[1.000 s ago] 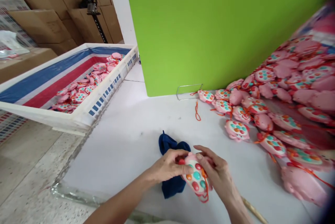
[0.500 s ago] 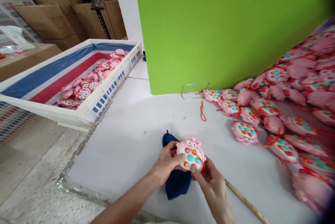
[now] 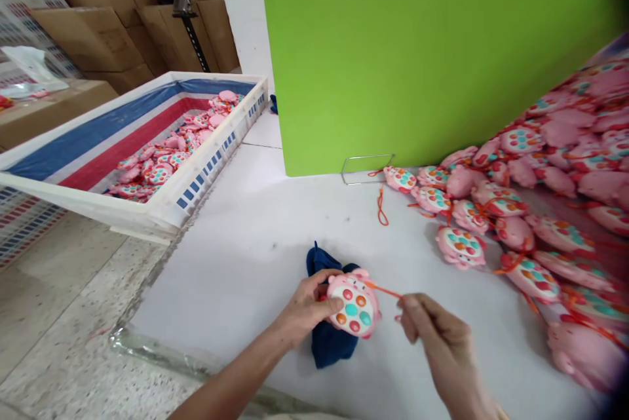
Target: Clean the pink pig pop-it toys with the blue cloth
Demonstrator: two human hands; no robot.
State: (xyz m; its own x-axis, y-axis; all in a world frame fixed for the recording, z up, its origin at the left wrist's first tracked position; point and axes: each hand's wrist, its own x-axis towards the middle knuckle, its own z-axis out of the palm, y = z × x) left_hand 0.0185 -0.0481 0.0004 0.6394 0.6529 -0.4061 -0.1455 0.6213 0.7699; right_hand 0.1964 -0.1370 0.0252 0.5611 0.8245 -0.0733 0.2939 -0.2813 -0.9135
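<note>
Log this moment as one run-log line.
left hand: holds pink pig-shaped toy | right hand: pulls toy's orange cord taut | beneath toy: dark blue cloth

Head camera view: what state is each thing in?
Pink toy: held, dotted side showing
Its cord: pulled straight
Left hand: gripping the toy
Right hand: pinching the cord
Loose cord: slack on the table
Blue cloth: crumpled
White crate: open, partly filled
Toy pile: heaped
Green panel: upright

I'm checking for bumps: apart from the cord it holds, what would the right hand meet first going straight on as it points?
Probably the pink toy in the left hand; the right hand points roughly toward it, though depth is unclear.
</note>
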